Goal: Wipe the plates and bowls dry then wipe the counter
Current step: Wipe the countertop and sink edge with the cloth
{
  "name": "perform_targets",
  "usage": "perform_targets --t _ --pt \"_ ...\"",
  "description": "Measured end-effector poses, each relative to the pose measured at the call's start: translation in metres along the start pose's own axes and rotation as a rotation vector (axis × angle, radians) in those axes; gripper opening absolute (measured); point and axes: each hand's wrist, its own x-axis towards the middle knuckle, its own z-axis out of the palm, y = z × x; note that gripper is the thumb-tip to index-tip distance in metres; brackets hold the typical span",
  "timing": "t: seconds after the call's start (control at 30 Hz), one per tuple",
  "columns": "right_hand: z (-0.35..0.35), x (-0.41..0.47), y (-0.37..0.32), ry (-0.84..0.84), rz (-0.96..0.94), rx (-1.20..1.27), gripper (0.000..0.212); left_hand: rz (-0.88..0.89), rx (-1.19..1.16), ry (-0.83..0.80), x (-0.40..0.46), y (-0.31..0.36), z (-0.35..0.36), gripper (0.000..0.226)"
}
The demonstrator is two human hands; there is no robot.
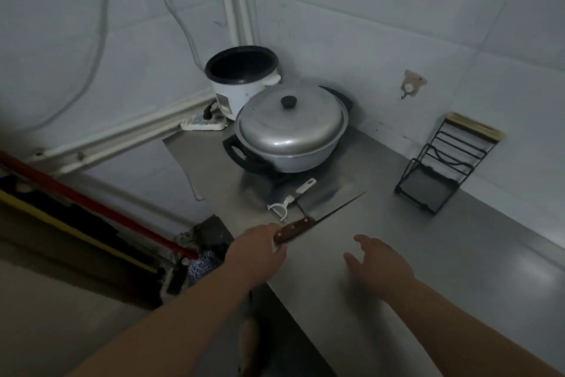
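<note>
— Grey tiles cover both walls [367, 25] of this corner, and below them runs a steel counter [458, 254]. What stands on it?

— At the back corner there is a white rice cooker [241, 80] with no lid on it. Just in front of it sits a metal pot [290, 132] with its lid on, over a black burner [241, 153]. A white power strip [203, 123] lies to the left of the rice cooker. By the right wall stands a black wire rack [440, 169].

— And the hands?

— The left hand [260, 250] is closed around the wooden handle of a long knife [308, 225]. The blade points away, toward the right, low over the counter; if it touches the steel I cannot tell. The right hand [379, 263] is held above the counter with the fingers spread apart and nothing in it.

— What else is near the knife?

— A white peeler [282, 207] and a small tool with a white handle [304, 188] lie just behind it, in front of the burner.

— Where are the plates, the bowls, the cloth?

— I see none of them in this view. Only the counter itself, bare and shiny at the right side.
</note>
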Motion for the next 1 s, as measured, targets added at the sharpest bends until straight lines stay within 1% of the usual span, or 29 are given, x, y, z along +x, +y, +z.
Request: perform_targets --t 0.07,0.2,0.33,0.5,0.57,0.7,0.87,1.0 --pt "0.002 0.018 -0.011 0.014 0.069 0.032 0.065 0.059 0.016 -0.021 0.036 -0.009 -0.008 0.047" --pt "0.009 0.047 -0.032 0.035 0.239 0.094 0.063 0.146 0.065 -0.132 0.108 -0.023 -0.016 0.041" --pt "0.020 0.064 -0.051 0.042 0.368 0.146 0.062 0.253 0.096 -0.208 0.162 -0.027 -0.012 0.038" --pt "0.028 0.064 -0.064 0.082 0.501 0.178 0.060 0.327 0.128 -0.273 0.203 -0.022 0.004 0.050" --pt "0.032 0.059 -0.063 0.093 0.544 0.171 0.060 0.332 0.157 -0.312 0.216 -0.018 0.015 0.051" --pt "0.035 0.049 -0.055 0.098 0.606 0.163 0.058 0.298 0.187 -0.332 0.234 -0.006 0.030 0.044" --pt "0.035 0.044 -0.049 0.082 0.606 0.147 0.056 0.258 0.231 -0.318 0.248 -0.002 0.036 0.031" --pt "0.032 0.043 -0.043 0.085 0.606 0.149 0.057 0.238 0.279 -0.344 0.248 0.000 0.035 0.026"
